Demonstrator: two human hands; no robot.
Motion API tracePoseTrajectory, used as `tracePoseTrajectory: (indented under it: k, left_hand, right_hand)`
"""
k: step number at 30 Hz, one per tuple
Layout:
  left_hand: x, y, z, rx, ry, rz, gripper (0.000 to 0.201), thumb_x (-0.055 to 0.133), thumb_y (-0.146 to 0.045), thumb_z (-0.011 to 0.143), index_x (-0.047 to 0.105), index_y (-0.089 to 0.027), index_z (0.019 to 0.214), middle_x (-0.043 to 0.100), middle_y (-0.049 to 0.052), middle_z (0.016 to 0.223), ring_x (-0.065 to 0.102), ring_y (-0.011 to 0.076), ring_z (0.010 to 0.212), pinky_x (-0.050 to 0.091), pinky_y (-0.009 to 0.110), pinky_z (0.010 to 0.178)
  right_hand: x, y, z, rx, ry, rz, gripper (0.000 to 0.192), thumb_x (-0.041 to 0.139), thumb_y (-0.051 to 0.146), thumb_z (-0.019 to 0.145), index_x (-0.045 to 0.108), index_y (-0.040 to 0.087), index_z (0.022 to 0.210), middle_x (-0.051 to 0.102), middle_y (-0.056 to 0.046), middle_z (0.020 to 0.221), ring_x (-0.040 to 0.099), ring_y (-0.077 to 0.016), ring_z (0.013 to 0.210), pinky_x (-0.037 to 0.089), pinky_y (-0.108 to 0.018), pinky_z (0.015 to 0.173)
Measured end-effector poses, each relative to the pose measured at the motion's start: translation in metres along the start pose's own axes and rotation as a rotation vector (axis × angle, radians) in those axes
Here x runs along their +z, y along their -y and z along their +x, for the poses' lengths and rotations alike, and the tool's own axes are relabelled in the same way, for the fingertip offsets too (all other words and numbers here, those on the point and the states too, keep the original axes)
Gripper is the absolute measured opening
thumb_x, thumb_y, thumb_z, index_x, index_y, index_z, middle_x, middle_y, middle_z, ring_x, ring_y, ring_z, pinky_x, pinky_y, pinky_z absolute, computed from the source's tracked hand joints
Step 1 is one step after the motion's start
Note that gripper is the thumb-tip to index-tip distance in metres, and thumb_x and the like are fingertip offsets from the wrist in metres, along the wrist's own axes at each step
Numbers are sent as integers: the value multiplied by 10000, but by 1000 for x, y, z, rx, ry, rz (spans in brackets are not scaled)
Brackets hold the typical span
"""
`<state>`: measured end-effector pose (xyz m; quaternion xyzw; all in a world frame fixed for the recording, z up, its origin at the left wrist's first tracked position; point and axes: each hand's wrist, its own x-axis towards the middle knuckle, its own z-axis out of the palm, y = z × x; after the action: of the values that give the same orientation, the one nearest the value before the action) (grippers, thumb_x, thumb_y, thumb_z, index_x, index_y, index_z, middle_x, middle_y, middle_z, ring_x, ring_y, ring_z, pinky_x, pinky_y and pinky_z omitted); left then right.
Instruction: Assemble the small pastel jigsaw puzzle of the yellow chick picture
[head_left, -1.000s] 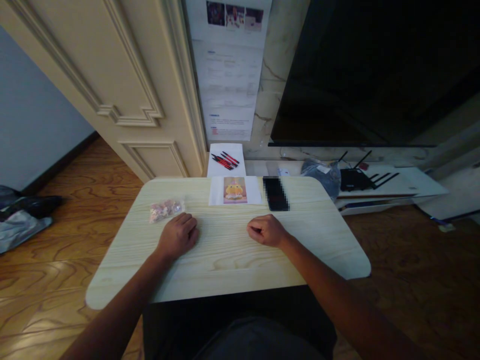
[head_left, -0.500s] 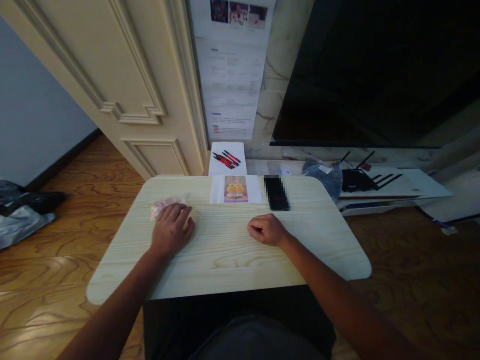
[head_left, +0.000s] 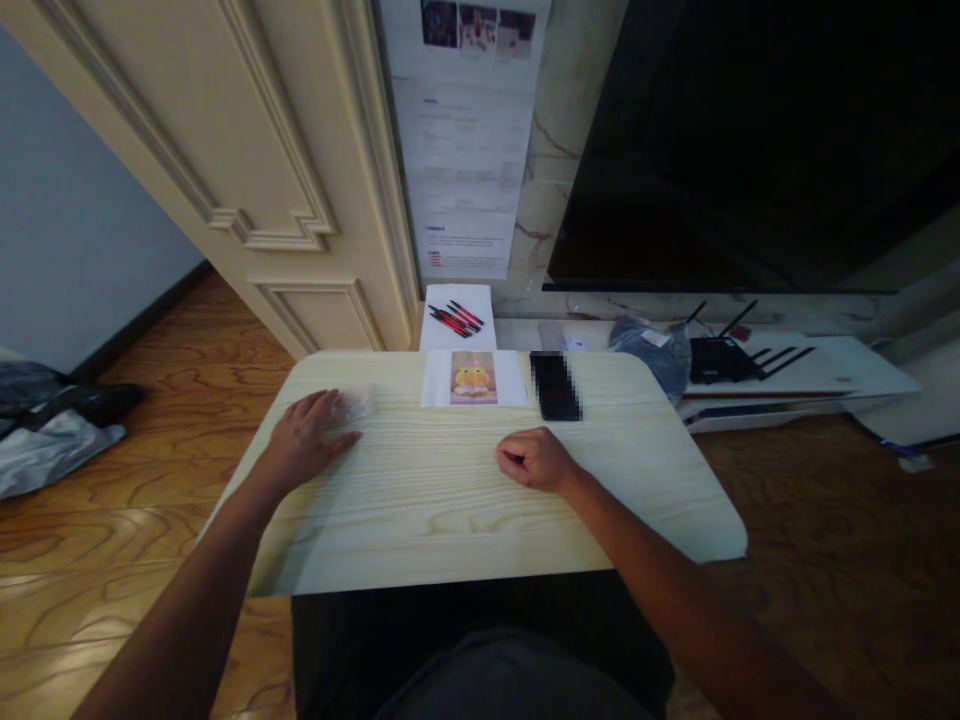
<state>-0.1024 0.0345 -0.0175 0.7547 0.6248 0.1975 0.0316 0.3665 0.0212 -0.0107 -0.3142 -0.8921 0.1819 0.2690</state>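
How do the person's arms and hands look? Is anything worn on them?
Both forearms are bare, with no sleeve in view. The left hand and the right hand carry no glove, and no watch, ring or bracelet shows. Dark clothing covers the lap below.

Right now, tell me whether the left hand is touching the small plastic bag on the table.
Touching. The head view shows the left hand lying flat over the small plastic bag, fingers covering most of it, only its right end showing.

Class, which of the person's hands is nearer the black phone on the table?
Right. The right hand rests just short of the phone; the left hand lies far off to its left, on a small bag.
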Motion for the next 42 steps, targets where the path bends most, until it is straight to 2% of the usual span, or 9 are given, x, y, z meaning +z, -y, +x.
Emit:
tracePoseTrajectory:
  k: [5,9,11,16,21,24,29,35,42]
  left_hand:
    - [-4,13,12,0,74,-18,774,656,-608,949,567,-87,1514,643,259,1580,598,466,1489,465,613,1285]
    - [-13,8,20,-84,130,-80,708,698,-500,906,604,-107,1488,774,186,1312,759,372,1193,612,515,1092]
    - [-19,0,21,-85,100,-114,669,742,-437,859,645,-135,1448,793,147,1178,775,340,1098,638,477,1023]
    - [-24,-41,4,-40,27,-249,584,803,-363,860,683,-170,1398,756,112,1117,750,262,923,654,416,866]
    - [-16,-101,-30,60,69,-423,610,797,-267,899,634,-218,1485,734,89,1197,752,231,1001,661,389,889]
    - [-12,-134,-47,107,101,-457,681,815,-202,889,597,-238,1534,732,117,1267,762,259,1090,677,406,896]
    - [-19,-175,-52,218,39,-352,596,869,-139,854,654,-255,1397,747,136,1304,734,330,1240,659,510,1058]
    - [-41,-207,-38,314,46,-336,425,868,-148,887,680,-244,1255,753,133,1259,734,320,1191,663,502,1019]
    - [-51,-213,-34,354,70,-327,384,852,-153,920,707,-233,1266,757,144,1275,741,325,1201,667,516,1035]
  right_hand:
    - [-1,0,1,8,-5,-1,300,601,177,1000,595,219,704,652,6,662,552,-142,625,363,-288,663]
    - [-1,0,1,16,-15,-1,338,595,178,1003,561,221,669,612,11,635,513,-137,605,336,-291,644]
    - [-1,-2,1,12,-22,5,339,594,182,1004,565,220,668,608,11,632,500,-136,597,328,-295,638]
    - [2,-5,3,-8,-36,39,314,607,175,985,586,217,675,603,13,634,484,-134,584,315,-303,631]
    - [5,-7,4,6,-53,81,316,620,173,979,609,216,667,608,12,626,475,-136,575,314,-300,619]
    - [6,-6,5,38,-70,112,263,643,188,993,691,209,735,662,5,652,532,-137,584,352,-284,614]
    - [8,-2,6,168,-59,320,167,675,276,1035,817,188,1027,735,1,722,620,-140,603,446,-251,607]
    - [8,3,10,214,-4,449,260,707,341,1049,829,173,1205,808,-44,872,703,-168,716,527,-272,690]
    - [2,7,10,142,33,420,265,716,236,1012,834,167,1239,842,-52,936,713,-160,735,523,-264,706]
